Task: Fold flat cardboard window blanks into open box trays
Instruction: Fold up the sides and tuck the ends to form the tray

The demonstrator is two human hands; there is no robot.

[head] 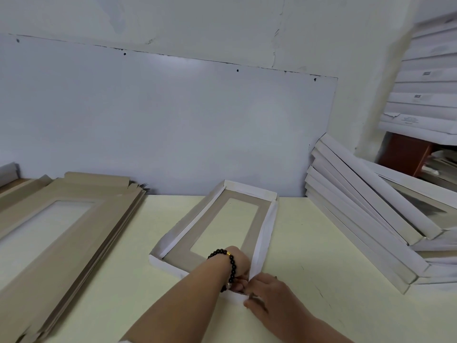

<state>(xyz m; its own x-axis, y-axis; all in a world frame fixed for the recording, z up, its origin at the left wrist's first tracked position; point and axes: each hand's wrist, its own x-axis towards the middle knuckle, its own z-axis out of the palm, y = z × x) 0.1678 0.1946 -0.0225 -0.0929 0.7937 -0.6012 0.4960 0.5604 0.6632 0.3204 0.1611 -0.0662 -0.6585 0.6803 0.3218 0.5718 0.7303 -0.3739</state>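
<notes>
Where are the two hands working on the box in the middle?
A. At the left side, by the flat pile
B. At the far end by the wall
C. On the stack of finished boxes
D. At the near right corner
D: both the left hand and the right hand meet at the near right corner of the tray, pinching its white side wall there.

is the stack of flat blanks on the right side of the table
No, the stack of flat blanks lies on the left; folded trays are piled on the right.
</notes>
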